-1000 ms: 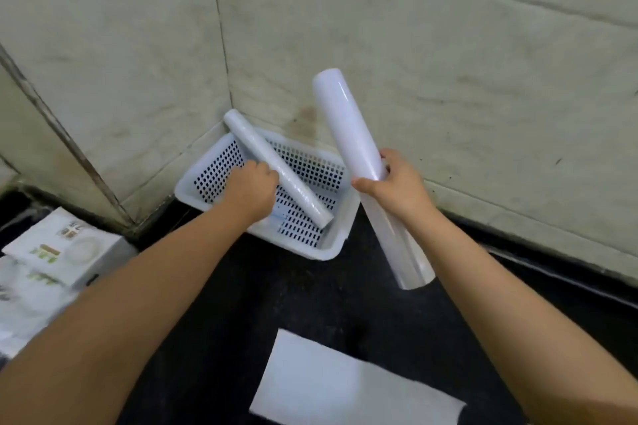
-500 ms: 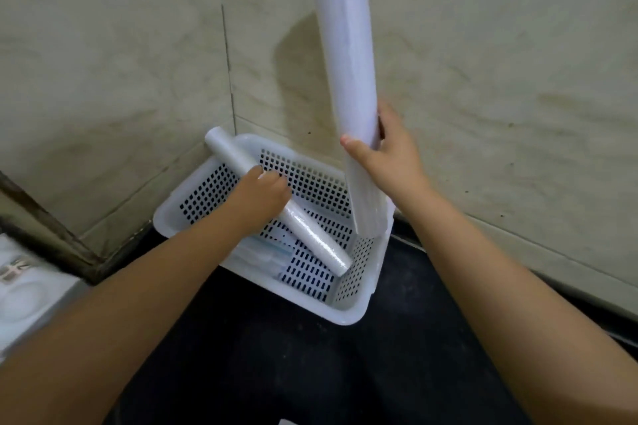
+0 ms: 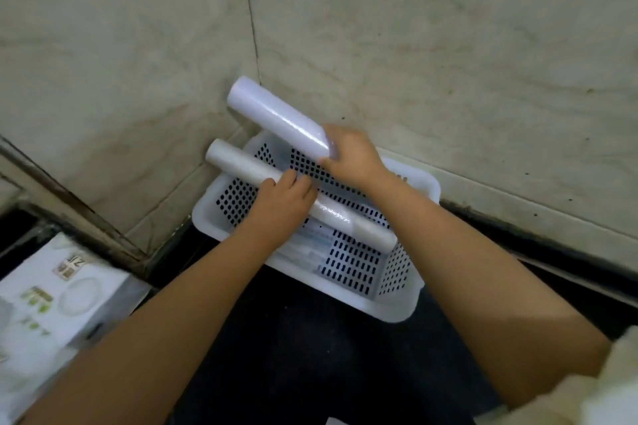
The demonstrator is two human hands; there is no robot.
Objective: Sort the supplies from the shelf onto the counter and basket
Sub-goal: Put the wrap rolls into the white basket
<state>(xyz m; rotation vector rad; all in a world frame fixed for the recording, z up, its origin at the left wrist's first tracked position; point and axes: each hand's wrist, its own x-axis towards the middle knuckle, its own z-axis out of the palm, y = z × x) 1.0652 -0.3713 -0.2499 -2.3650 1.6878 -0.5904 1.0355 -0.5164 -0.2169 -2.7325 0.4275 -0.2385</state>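
A white perforated basket [image 3: 393,307] sits on the dark counter in the wall corner. My left hand [image 3: 283,202] grips a thin white roll [image 3: 238,166] that lies diagonally across the basket, its far end over the back left rim. My right hand [image 3: 352,157] holds a thicker white roll [image 3: 272,112] by its near end; the roll slants up and left above the basket toward the corner. A flat clear packet [image 3: 307,245] lies on the basket floor under the thin roll.
Tiled walls [image 3: 448,62] close in behind and to the left of the basket. White printed boxes [image 3: 51,304] stand at the lower left. The black counter [image 3: 310,355] stretches in front of the basket.
My right hand has swung the thick roll down from upright to a slant over the basket's back left corner. The left hand still grips the thin roll in the basket.
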